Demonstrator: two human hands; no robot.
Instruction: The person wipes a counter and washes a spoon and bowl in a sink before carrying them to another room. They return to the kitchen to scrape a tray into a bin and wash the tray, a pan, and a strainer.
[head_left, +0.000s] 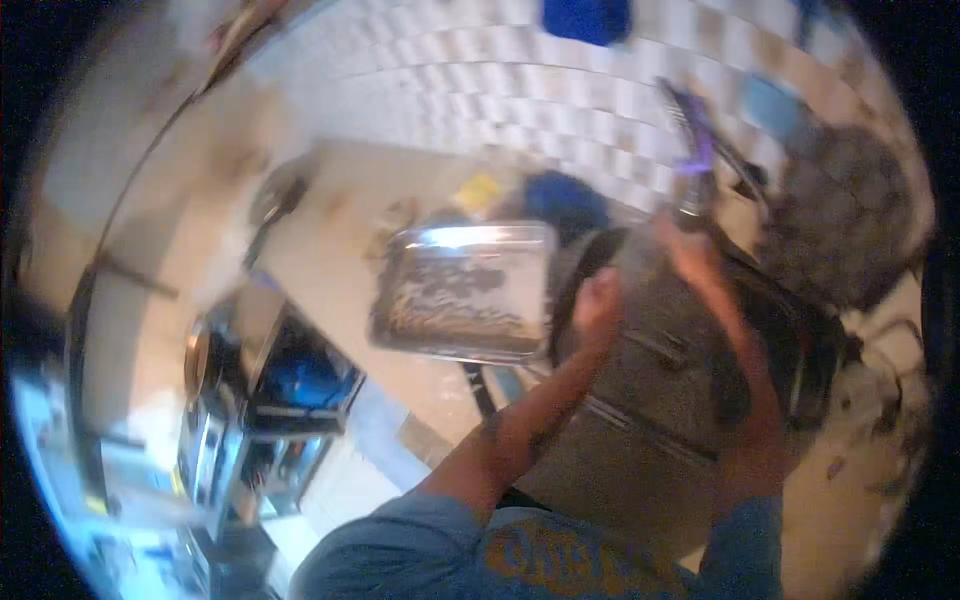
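Note:
Over a large dark grey bag (640, 460) with zippers, both my arms reach forward. My left hand (598, 300) is near the bag's upper left part, its fingers curled in; what it holds, if anything, is hidden. My right hand (690, 250) is farther up and to the right, near the bag's top, its fingers blurred by motion. A shiny metal tray (465, 290) with dark, wavy marks on its surface lies just left of my left hand.
Behind the tray are a yellow item (478, 193) and a dark blue item (565, 200). A round dark grey patterned object (845, 215) stands at the right, cables below it. A tiled wall (450, 90) runs behind. Shelving (290, 420) is at the lower left.

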